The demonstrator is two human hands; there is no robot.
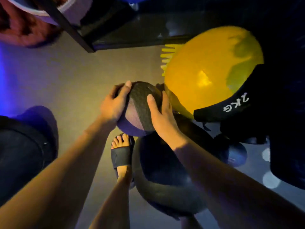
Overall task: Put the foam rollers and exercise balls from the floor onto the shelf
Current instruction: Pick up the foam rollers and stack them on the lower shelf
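Two hands, left hand point(113, 104) and right hand point(160, 113), grip one ball point(140, 104).

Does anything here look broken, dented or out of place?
Yes: the big yellow ball on the right looks dented or underinflated near its top, with a creased hollow there. Otherwise nothing stands out: both hands, left hand and right hand, hold a small dark ball above the floor.

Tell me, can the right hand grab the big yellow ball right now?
Probably not yet. The right hand and the left hand are both clasped around the dark textured ball. The yellow ball sits close beside the right hand with nothing between, but it would have to let go first.
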